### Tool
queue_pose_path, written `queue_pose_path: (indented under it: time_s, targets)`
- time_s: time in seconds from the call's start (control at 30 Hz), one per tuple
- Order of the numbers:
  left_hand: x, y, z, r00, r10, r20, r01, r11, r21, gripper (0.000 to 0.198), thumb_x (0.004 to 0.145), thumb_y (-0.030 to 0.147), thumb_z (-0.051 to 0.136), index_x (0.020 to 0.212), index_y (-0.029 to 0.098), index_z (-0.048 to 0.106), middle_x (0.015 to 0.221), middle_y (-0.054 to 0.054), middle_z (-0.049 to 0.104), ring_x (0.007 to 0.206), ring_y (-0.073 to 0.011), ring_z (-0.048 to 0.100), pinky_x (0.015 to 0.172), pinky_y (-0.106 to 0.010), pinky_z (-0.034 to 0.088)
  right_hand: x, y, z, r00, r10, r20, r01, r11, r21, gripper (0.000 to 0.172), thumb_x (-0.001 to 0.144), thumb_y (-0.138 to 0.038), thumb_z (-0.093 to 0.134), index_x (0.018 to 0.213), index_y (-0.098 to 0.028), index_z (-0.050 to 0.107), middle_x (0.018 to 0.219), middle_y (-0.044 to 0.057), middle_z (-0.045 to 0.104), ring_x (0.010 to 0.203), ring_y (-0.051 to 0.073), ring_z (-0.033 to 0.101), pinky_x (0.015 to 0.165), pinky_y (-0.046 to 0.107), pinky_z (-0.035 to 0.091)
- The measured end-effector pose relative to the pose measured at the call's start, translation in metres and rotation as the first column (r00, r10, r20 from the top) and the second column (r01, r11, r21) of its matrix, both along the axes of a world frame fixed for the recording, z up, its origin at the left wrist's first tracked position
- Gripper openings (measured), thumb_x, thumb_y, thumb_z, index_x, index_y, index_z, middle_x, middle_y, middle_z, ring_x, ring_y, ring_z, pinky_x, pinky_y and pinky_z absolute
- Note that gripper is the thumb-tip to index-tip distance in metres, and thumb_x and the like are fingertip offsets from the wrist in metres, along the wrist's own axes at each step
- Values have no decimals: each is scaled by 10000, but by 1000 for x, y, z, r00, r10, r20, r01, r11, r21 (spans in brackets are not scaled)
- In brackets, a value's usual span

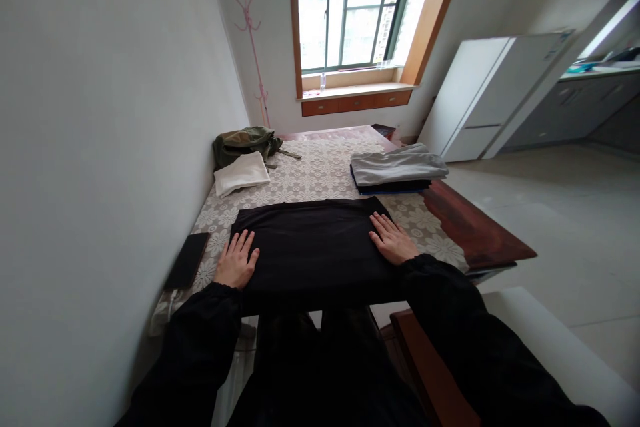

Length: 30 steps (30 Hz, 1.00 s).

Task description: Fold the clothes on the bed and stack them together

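Observation:
A folded black garment (pixel 313 250) lies flat across the near side of the table, its front part reaching the table's edge. My left hand (pixel 237 260) rests on its left end, palm down with the fingers stretched out. On the right end lies my right hand (pixel 393 238), also flat, fingers spread and pointing up and to the left. Neither hand grips the cloth. The exact kind of garment cannot be made out from its folds.
A lace tablecloth (pixel 313 170) covers much of the table. Farther back are a folded white cloth (pixel 243 173), a green backpack (pixel 245 142) and a stack of folded grey clothes (pixel 397 165). A dark tablet-like device (pixel 187 260) lies at the left by the wall.

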<state>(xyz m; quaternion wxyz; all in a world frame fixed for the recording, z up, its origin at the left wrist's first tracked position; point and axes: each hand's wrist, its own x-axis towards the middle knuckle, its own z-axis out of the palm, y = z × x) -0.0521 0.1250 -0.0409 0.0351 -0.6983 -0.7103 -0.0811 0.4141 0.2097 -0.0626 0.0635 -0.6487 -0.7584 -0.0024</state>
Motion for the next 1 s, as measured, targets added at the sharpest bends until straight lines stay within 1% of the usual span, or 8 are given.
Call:
queue_pose_path:
  time_s: [0.17, 0.23, 0.37, 0.43, 0.5, 0.6, 0.83, 1.0]
  targets:
    - [4, -18, 3, 998, 58, -39, -58, 998, 4, 595, 1055, 378, 321, 1603, 174, 434, 1670, -122, 406, 1573, -316, 321, 1303, -584, 155, -18, -22, 9, 999, -31, 11, 30, 998, 63, 654, 1037, -370, 260, 1639, -136, 366, 1723, 102, 294, 1600, 268, 248, 1313, 529, 80]
    - [29, -28, 3, 1000, -2, -20, 1, 1000, -12, 594, 1064, 381, 307, 1603, 168, 435, 1683, -114, 385, 1586, -316, 289, 1308, -569, 161, -43, -41, 11, 998, 62, -22, -60, 994, 86, 649, 1047, -369, 262, 1644, -130, 355, 1731, 102, 268, 1606, 264, 232, 1314, 500, 116]
    - [106, -45, -2, 958, -280, 64, 281, 959, -14, 585, 1071, 387, 316, 1633, 239, 386, 1706, -19, 345, 1600, -268, 257, 1313, -493, 226, -112, -84, 15, 943, 314, -108, -308, 949, 71, 625, 1066, -381, 282, 1658, -189, 342, 1741, 32, 230, 1615, 231, 196, 1308, 427, 189]
    - [136, -49, -5, 945, -318, 79, 317, 948, 26, 600, 1060, 355, 341, 1646, 230, 358, 1709, -19, 335, 1603, -280, 246, 1317, -510, 213, -140, -97, 16, 916, 383, -123, -378, 924, 63, 615, 1066, -361, 302, 1658, -200, 344, 1730, 29, 259, 1612, 239, 209, 1311, 440, 179]
    - [148, -51, -7, 941, -328, 79, 324, 944, 63, 612, 1048, 327, 363, 1649, 215, 351, 1704, -32, 341, 1599, -288, 258, 1315, -524, 217, -153, -103, 15, 909, 398, -125, -391, 917, 80, 609, 1063, -343, 332, 1654, -195, 353, 1719, 41, 285, 1605, 251, 232, 1312, 459, 172]
    - [137, -52, -8, 943, -328, 49, 321, 940, 111, 597, 1046, 318, 386, 1636, 229, 380, 1692, -35, 366, 1580, -286, 307, 1299, -530, 257, -145, -103, 11, 913, 394, -111, -376, 914, 149, 599, 1065, -343, 369, 1640, -178, 379, 1707, 57, 317, 1589, 267, 280, 1306, 478, 193]
    - [85, -54, -6, 973, -229, -12, 228, 960, 165, 610, 1036, 351, 430, 1637, 261, 382, 1668, -32, 410, 1557, -320, 352, 1262, -549, 311, -93, -96, 5, 944, 328, -33, -307, 913, 269, 617, 1049, -347, 436, 1640, -183, 374, 1674, 68, 392, 1548, 316, 362, 1266, 530, 269]
    - [56, -60, -11, 990, -142, 3, 138, 970, 202, 621, 1033, 363, 421, 1635, 213, 390, 1648, -64, 439, 1540, -329, 384, 1252, -539, 327, -54, -90, -2, 974, 228, -2, -215, 920, 328, 643, 1022, -289, 445, 1646, -161, 357, 1652, 94, 431, 1514, 308, 426, 1250, 516, 314]
